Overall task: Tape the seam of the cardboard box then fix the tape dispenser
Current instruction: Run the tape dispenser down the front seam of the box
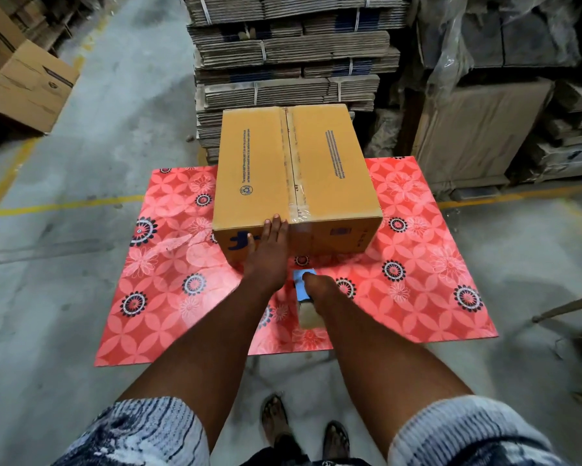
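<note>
Blue tape tool sits gripped in the curled fingers of the right hand; its blurry roll seems to point at 6 o'clock. Straight fingers of the left hand press flat on the taped cardboard box, at 12 o'clock on the red flowery table.

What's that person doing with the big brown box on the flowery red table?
A person is taping shut a brown cardboard box that sits on a table with a red flowered cover. Their left hand presses flat against the box's near edge, probably to steady it. Their right hand grips a blue tape dispenser just in front of the box. Clear tape already runs along the top seam and over the near edge.
</note>
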A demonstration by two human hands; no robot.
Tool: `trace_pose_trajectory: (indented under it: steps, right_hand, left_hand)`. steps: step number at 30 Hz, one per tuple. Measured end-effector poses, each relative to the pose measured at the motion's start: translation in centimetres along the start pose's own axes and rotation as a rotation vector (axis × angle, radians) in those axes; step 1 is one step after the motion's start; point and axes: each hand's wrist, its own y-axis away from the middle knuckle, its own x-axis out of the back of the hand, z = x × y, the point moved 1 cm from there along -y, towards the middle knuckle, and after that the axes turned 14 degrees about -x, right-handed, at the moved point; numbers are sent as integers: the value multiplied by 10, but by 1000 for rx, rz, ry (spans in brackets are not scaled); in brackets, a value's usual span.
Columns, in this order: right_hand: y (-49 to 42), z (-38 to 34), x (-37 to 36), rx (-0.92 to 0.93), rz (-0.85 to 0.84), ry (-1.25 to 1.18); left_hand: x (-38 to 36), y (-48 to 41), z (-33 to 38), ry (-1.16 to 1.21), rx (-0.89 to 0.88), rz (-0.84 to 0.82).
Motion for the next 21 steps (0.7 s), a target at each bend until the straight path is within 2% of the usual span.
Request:
trace_pose_trajectory:
  steps: [5,10,12,16,19,21]
  right_hand:
    - [-11,-4,2,13,162,-56]
    - [-12,2,18,43,390,123]
    - [-13,8,21,61,411,122]
    - [-23,16,33,140,557,114]
    - [-41,16,48,66,481,53]
    - [-54,18,56,13,505,44]
  left_hand:
    - [-4,3,1,35,-12,48]
    - [-12,1,-4,40,-9,84]
    - [-19,-2,-7,33,-10,114]
    - [-25,-3,-9,21,-21,119]
    - [-24,-3,-9,34,-33,137]
    - [-24,-1,-9,44,-39,144]
